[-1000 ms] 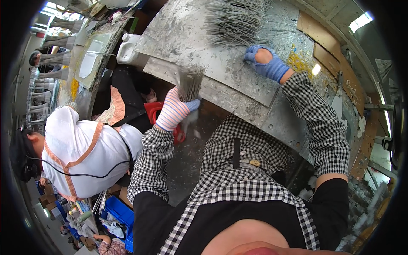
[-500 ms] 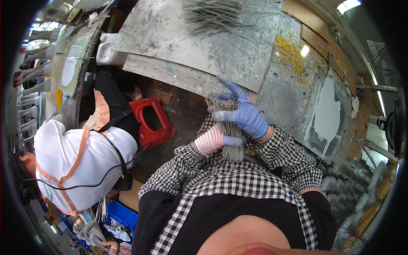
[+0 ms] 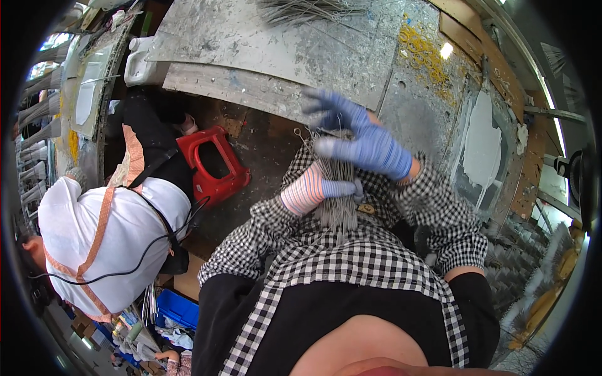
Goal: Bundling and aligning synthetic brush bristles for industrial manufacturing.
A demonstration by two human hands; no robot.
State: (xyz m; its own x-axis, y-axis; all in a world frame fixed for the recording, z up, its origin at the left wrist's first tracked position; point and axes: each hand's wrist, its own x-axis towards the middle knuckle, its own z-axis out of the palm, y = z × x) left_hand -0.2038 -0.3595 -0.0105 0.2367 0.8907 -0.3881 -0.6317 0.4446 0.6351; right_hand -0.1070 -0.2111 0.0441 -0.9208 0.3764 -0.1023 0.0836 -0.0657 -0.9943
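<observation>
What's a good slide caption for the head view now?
Left hand clasps grey wire bundle over gingham apron, open right hand beside its upper end.

One left hand [image 3: 305, 190] and one right hand [image 3: 371, 144], each gloved, make two, with one bundle of thin metal wires [image 3: 338, 214] and one pile of similar wires [image 3: 313, 7] on one large grey tabletop [image 3: 238, 47]. Count also one red stool [image 3: 216, 189], one white jug [image 3: 138, 64], one blue bin [image 3: 177, 307] and one co-worker [image 3: 122, 232] in white. The yellow rings [image 3: 426, 57] overlap too much to number, as do the single wires.
</observation>
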